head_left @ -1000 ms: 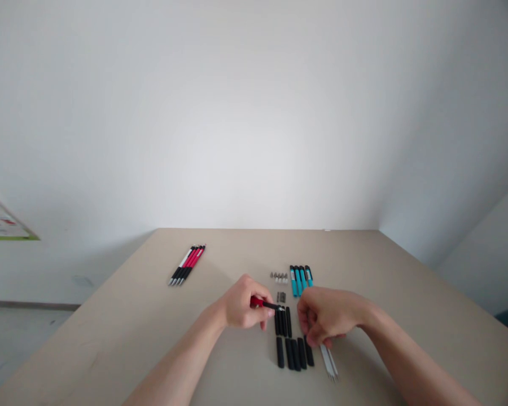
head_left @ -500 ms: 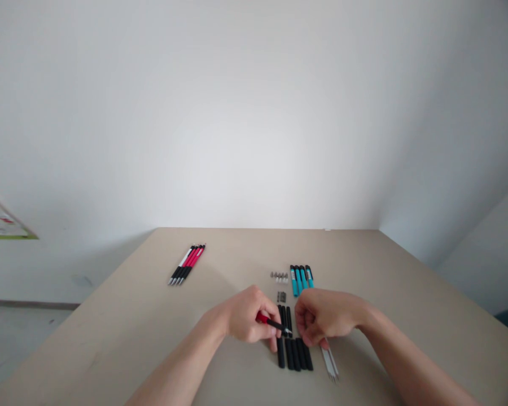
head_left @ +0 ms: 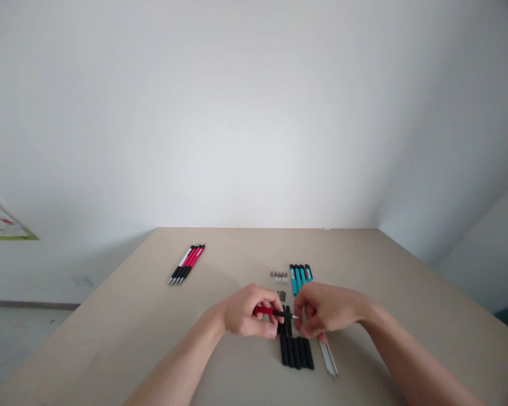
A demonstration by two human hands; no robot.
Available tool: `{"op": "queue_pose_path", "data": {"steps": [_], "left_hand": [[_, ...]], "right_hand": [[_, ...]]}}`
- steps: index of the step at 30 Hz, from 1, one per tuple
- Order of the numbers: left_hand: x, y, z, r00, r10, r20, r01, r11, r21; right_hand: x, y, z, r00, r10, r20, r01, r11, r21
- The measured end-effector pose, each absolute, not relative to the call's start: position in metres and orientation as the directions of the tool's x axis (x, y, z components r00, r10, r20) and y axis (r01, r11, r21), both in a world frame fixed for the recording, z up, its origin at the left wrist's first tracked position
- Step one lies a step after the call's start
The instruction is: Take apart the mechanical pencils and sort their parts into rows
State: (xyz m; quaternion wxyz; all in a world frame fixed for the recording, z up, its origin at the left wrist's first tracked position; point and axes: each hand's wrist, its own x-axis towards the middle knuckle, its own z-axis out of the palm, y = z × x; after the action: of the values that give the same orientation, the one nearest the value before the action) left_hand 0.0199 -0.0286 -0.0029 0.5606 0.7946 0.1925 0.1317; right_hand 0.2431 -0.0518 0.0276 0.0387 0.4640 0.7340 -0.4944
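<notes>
My left hand [head_left: 245,313] is closed round a red and black pen barrel [head_left: 267,310] that points to the right. My right hand [head_left: 324,309] is pinched at the barrel's tip, and what its fingers hold is too small to name. Both hands hover over a row of black grip sleeves [head_left: 296,352] lying on the beige table [head_left: 152,338]. More black tubes [head_left: 287,324] show between the hands. White refills [head_left: 329,361] lie just right of the sleeves, partly under my right hand.
Several finished red and black pens [head_left: 187,263] lie at the far left of the table. Teal pen caps [head_left: 300,276], small metal tips [head_left: 279,276] and tiny springs [head_left: 281,295] sit beyond my hands. A white wall stands behind the table.
My left hand dropped toward the sleeves, then lifted again with the barrel. My right hand rose from the table and now meets the barrel's tip.
</notes>
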Motion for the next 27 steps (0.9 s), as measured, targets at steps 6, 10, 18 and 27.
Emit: {"op": "queue_pose_path", "data": {"steps": [6, 10, 18, 27], "left_hand": [[0.022, -0.025, -0.003, 0.723, 0.672, 0.162, 0.274, -0.494, 0.825], [0.025, -0.024, -0.003, 0.624, 0.713, 0.320, 0.383, -0.636, 0.669], [0.028, -0.022, -0.010, 0.569, 0.749, 0.339, 0.394, -0.610, 0.687], [0.027, -0.022, -0.006, 0.620, 0.723, 0.305, 0.446, -0.644, 0.621]], "right_hand": [[0.236, -0.043, 0.019, -0.437, 0.883, -0.170, 0.442, 0.046, -0.896], [0.229, -0.040, 0.012, -0.381, 0.919, -0.102, 0.381, 0.056, -0.923], [0.224, -0.042, 0.008, -0.352, 0.935, -0.043, 0.564, 0.176, -0.807], [0.219, -0.046, 0.014, -0.351, 0.935, 0.057, 0.628, 0.280, -0.726]]}}
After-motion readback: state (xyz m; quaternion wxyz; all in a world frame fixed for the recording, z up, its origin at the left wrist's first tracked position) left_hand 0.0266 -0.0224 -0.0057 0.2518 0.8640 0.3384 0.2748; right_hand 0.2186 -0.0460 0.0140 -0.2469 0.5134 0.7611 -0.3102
